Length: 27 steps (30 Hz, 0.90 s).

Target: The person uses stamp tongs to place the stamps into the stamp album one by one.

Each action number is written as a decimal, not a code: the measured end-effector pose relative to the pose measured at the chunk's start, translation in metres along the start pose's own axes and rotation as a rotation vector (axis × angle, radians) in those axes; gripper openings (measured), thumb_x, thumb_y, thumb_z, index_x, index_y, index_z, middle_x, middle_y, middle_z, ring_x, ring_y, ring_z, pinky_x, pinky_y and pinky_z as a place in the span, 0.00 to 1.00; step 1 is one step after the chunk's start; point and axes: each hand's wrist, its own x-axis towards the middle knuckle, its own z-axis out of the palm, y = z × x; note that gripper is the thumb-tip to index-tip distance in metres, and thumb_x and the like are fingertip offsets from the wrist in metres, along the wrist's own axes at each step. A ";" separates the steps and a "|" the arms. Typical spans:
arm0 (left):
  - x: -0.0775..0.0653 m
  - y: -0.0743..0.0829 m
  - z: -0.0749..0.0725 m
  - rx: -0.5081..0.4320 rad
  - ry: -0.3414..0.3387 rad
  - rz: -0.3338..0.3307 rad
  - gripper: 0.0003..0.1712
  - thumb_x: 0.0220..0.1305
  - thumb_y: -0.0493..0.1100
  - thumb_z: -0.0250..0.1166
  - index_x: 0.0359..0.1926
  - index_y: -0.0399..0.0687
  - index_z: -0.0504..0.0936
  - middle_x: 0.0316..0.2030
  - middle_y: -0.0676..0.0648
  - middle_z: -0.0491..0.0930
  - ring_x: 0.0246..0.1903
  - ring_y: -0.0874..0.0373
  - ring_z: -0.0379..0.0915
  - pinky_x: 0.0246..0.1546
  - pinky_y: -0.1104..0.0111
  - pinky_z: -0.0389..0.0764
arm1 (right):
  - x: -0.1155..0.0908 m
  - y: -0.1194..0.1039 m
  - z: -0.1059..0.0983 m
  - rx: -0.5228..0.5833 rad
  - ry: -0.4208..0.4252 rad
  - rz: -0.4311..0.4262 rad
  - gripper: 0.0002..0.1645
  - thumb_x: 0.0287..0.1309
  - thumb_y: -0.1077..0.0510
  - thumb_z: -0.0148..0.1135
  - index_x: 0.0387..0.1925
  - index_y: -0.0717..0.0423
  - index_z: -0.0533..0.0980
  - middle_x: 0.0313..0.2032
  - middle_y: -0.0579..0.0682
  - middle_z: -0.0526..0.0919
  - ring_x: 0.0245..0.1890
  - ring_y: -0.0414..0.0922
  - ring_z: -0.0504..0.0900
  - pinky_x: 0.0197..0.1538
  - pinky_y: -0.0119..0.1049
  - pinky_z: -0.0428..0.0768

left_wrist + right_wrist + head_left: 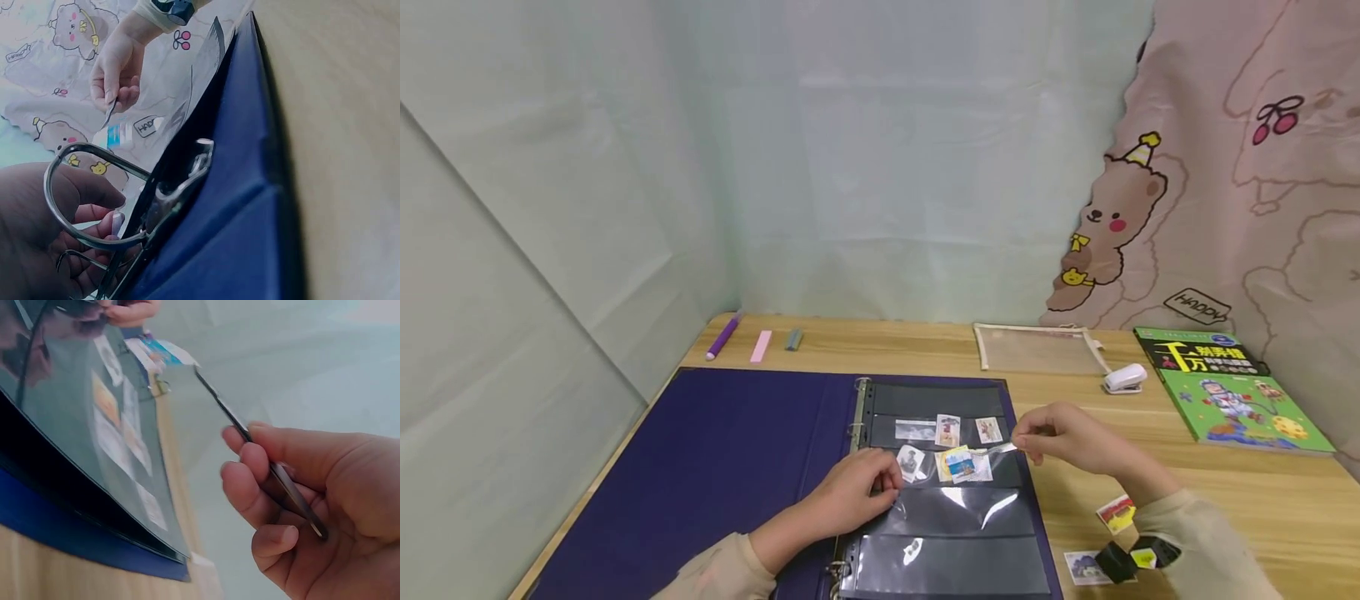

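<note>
My right hand pinches metal tweezers whose handle lies along the palm. Their tips hold a small blue-and-white stamp above the black stock page of an open ring binder. Other stamps, including a portrait stamp and a red-and-white one, sit in the page's upper clear strips. My left hand rests at the page's ring side, fingers loosely bent near the portrait stamp. A metal ring stands in front of it in the left wrist view.
The navy binder cover lies open at left. Loose stamps and a dark object are by my right forearm. A mesh pouch, white stapler and books stand at the back right; a purple pen lies back left.
</note>
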 end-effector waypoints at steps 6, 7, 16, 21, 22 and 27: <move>0.000 0.001 0.000 -0.002 -0.003 0.004 0.09 0.48 0.40 0.65 0.24 0.57 0.72 0.22 0.60 0.71 0.27 0.70 0.63 0.31 0.79 0.65 | 0.012 -0.002 0.014 0.029 0.014 0.038 0.12 0.60 0.56 0.53 0.29 0.60 0.76 0.20 0.46 0.75 0.21 0.32 0.74 0.26 0.32 0.76; 0.000 0.001 0.000 -0.004 -0.005 0.004 0.09 0.48 0.40 0.65 0.24 0.57 0.72 0.22 0.60 0.70 0.27 0.70 0.63 0.31 0.79 0.65 | 0.013 -0.002 0.016 0.030 0.012 0.043 0.12 0.59 0.56 0.53 0.29 0.60 0.77 0.20 0.46 0.76 0.22 0.32 0.74 0.27 0.33 0.76; -0.001 0.001 0.000 -0.013 -0.007 -0.009 0.09 0.47 0.41 0.66 0.23 0.57 0.72 0.23 0.60 0.70 0.27 0.70 0.62 0.31 0.79 0.65 | 0.023 -0.005 0.031 0.046 0.019 0.067 0.11 0.58 0.56 0.54 0.29 0.60 0.77 0.21 0.48 0.76 0.21 0.32 0.73 0.26 0.34 0.77; -0.001 0.000 -0.001 -0.019 -0.004 0.002 0.10 0.47 0.41 0.66 0.23 0.56 0.72 0.23 0.60 0.70 0.27 0.71 0.62 0.31 0.79 0.65 | 0.026 -0.005 0.038 0.064 0.031 0.094 0.11 0.58 0.56 0.55 0.29 0.61 0.77 0.20 0.49 0.76 0.21 0.33 0.73 0.26 0.30 0.75; -0.001 0.000 -0.001 -0.021 -0.005 0.005 0.10 0.47 0.41 0.66 0.23 0.56 0.72 0.23 0.60 0.70 0.27 0.71 0.62 0.31 0.79 0.65 | 0.027 -0.005 0.039 0.067 0.031 0.099 0.11 0.58 0.56 0.55 0.29 0.61 0.77 0.20 0.49 0.76 0.21 0.34 0.73 0.26 0.30 0.75; -0.001 -0.001 -0.001 -0.018 -0.009 0.008 0.10 0.47 0.41 0.66 0.24 0.57 0.72 0.23 0.61 0.70 0.27 0.72 0.62 0.31 0.79 0.65 | 0.027 -0.003 0.045 0.082 0.022 0.114 0.10 0.57 0.58 0.55 0.28 0.61 0.77 0.20 0.49 0.76 0.20 0.34 0.74 0.26 0.31 0.75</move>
